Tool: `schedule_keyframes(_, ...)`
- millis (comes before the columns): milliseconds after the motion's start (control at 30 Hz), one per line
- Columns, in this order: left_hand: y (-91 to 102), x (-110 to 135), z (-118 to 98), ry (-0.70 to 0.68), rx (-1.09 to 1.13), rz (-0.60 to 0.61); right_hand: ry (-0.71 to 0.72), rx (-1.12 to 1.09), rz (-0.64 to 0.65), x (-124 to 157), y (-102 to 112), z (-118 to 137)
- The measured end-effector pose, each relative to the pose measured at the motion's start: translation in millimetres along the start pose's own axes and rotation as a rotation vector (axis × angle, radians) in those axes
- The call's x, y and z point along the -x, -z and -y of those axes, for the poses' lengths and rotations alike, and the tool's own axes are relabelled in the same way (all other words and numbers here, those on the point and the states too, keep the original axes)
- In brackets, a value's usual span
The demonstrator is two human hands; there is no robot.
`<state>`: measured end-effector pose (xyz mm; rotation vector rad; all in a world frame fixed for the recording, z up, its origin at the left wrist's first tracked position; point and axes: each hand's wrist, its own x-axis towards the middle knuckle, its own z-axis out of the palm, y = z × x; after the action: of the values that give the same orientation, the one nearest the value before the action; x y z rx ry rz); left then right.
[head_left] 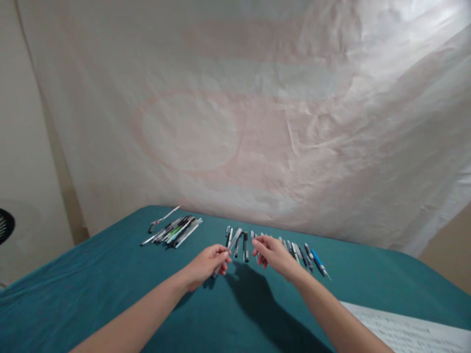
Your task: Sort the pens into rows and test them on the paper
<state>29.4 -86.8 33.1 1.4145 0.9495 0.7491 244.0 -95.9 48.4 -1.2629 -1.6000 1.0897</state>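
Observation:
My left hand is closed round a slim grey pen, held just above the teal tablecloth. My right hand hovers beside it with its fingers curled over a row of pens laid side by side; whether it holds one is hidden. A second bunch of pens lies to the far left, near the table's back edge.
A creased white sheet hangs behind the table as a backdrop. A printed white paper lies at the near right corner. A dark round object shows at the left edge.

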Motion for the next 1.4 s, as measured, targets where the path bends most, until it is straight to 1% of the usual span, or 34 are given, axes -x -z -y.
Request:
schedule_keyframes(100,-6.2,11,3,0.010,0.081,0.044,0.011,-0.217,-0.099,-14,-30,2)
schedule_keyframes(200,-2.8,13,6,0.011,0.095,0.042,0.021,-0.327,-0.160,-24,-51,3)
schedule_keyframes(267,1.2,11,8,0.012,0.131,0.008,0.012,-0.354,-0.148,-28,-61,3)
schedule_keyframes(367,6.1,8,12,0.013,0.212,-0.032,-0.023,-0.331,-0.088,-31,-74,1)
schedule_keyframes(467,8.8,7,16,0.038,0.291,-0.034,-0.037,-0.303,-0.065,-30,-85,-5)
schedule_keyframes(533,9.5,6,19,0.083,0.341,-0.023,-0.035,-0.297,-0.072,-29,-91,-11)
schedule_keyframes(700,7.5,3,23,0.169,0.411,-0.007,0.017,-0.290,-0.130,-23,-98,-20)
schedule_keyframes(800,4.2,3,21,0.181,0.427,0.009,0.046,-0.293,-0.141,-20,-98,-19)
schedule_keyframes(967,0.2,7,20,0.187,0.419,0.049,0.039,-0.305,-0.168,-18,-98,-20)
schedule_keyframes(1167,2.2,7,24,0.211,0.372,0.066,0.056,-0.266,-0.204,-18,-100,-26)
schedule_keyframes(1400,4.5,8,23,0.233,0.340,0.073,0.062,-0.241,-0.225,-18,-102,-29)
